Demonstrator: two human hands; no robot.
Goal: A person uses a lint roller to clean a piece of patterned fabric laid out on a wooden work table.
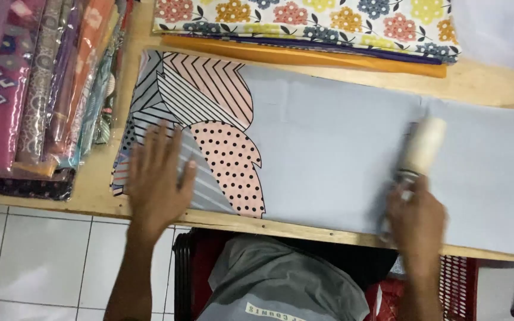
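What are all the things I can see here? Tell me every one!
Grey cloth: one, pale grey with striped and dotted pink, black and white leaf shapes at its left end, spread flat along the table.
Roller: one, cream-white, blurred, on the grey cloth.
Wooden table: one, light brown, under the cloths.
Flowered cloth: one, cream with coloured flowers, folded at the top.
Orange cloth: one, under the flowered cloth.
Wrapped fabrics: a stack, purple, pink and orange, at left.
Tiled floor: white, lower left.
Red crate: one, below the table.
Left hand: flat on the patterned end.
Right hand: gripping the roller's handle.
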